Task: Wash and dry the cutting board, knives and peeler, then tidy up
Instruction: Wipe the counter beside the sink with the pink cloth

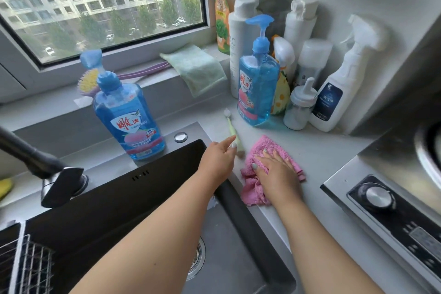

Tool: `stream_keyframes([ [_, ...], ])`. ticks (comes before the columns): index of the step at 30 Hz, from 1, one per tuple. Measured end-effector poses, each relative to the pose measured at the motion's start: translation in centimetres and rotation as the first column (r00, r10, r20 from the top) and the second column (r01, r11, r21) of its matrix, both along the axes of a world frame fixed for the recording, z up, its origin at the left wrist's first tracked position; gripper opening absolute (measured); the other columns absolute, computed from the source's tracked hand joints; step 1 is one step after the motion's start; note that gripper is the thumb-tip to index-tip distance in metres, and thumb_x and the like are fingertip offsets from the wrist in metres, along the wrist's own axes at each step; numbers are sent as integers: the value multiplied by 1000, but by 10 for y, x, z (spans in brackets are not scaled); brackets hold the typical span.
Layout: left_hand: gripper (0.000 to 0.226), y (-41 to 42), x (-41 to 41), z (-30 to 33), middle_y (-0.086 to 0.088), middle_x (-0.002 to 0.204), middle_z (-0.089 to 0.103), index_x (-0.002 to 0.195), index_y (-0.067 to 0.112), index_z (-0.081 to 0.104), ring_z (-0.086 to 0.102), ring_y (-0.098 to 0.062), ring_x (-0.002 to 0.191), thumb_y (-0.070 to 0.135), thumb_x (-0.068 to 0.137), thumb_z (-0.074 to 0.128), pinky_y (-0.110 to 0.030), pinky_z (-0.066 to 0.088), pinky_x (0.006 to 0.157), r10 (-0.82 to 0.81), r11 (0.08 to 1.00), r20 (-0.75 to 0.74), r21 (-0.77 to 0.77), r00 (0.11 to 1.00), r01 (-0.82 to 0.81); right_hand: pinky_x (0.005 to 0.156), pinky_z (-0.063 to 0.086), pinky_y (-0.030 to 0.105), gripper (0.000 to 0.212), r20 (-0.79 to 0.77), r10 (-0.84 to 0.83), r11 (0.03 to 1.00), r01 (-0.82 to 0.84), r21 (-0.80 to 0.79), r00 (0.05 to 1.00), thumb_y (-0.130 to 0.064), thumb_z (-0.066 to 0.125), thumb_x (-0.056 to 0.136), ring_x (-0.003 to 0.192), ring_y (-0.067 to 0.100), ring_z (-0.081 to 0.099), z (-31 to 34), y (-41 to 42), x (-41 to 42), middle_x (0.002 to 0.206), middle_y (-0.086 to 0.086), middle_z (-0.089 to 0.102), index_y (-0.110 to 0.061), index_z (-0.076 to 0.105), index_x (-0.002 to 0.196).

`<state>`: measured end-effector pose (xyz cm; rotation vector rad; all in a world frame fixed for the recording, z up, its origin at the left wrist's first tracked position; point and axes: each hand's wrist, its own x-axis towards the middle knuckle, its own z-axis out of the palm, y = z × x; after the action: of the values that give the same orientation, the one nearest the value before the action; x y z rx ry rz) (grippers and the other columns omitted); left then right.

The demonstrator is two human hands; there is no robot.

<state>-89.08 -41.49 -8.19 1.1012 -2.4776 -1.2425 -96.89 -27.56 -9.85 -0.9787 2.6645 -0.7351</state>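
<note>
While right hand (274,169) flattens pink cloth (260,188), left hand (218,157) — grasp unclear — touches toothbrush (232,131).

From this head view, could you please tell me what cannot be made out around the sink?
- Left hand: whether it touches the green toothbrush; its fingers hide the handle end.
- Countertop under the pink cloth, pressed by the right hand.
- Wire rack: cut off at the frame's edge.

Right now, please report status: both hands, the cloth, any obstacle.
Right hand flat on crumpled pink terry cloth, wiping counter. Left hand reaching, touching pale green toothbrush lying in cloth's path.
</note>
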Motion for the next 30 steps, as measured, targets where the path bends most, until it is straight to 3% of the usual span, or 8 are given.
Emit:
stream_keyframes([
  [5,46,7,53,18,-1,115,50,134,18,50,52,-12,102,30,91,61,-26,43,93,316,911,-292,-174,903,-375,113,27,33,31,29,-115,976,119,-184,993,-22,58,94,134,21,42,-2,5,18,137,7,56,-12,65,123],
  [7,53,-3,81,28,-6,122,45,131,13,45,47,-16,111,25,85,70,-29,42,99,494,756,-456,-195,740,-625,97,42,36,27,143,-188,941,220,-255,972,-21,57,95,116,28,56,0,7,26,121,11,66,-11,68,118],
  [10,75,-39,110,48,-14,136,33,135,9,35,42,-23,124,20,76,80,-34,41,106,582,613,-568,-162,581,-773,67,43,29,24,428,-214,811,404,-424,878,-30,54,97,81,20,60,21,5,43,88,1,70,-16,70,108],
  [15,108,-102,131,76,-9,153,17,149,19,14,29,-22,139,23,69,86,-40,36,108,595,710,-433,-112,677,-695,70,54,26,19,677,39,667,485,-566,735,-35,52,97,83,11,67,65,-36,70,89,-6,72,-27,68,102],
  [20,91,-144,138,90,-2,137,51,138,26,37,56,-19,121,-2,65,83,-45,53,93,469,878,-502,353,727,-324,73,56,27,21,709,129,718,428,-549,693,-41,51,96,86,14,68,75,-105,63,89,-4,70,-25,65,90],
  [24,88,-160,135,93,-4,124,64,133,19,48,64,-24,111,2,56,88,-51,51,95,423,857,-413,472,806,-207,80,54,29,28,566,130,735,304,-606,814,-43,48,97,90,12,65,73,-151,46,98,-6,69,-28,65,114],
  [27,78,-157,135,98,-1,119,65,125,19,49,64,-21,108,0,59,86,-44,54,90,494,848,-434,432,754,-307,83,50,29,29,409,118,784,168,-598,905,-44,45,98,93,12,62,62,-176,31,102,-9,67,-32,65,116],
  [30,75,-156,143,113,-1,116,64,123,16,47,66,-16,104,-1,61,86,-37,57,84,490,872,-554,336,674,-357,102,40,41,45,205,101,961,-42,-272,973,-55,35,93,123,27,52,32,-199,21,133,1,57,-34,57,127],
])
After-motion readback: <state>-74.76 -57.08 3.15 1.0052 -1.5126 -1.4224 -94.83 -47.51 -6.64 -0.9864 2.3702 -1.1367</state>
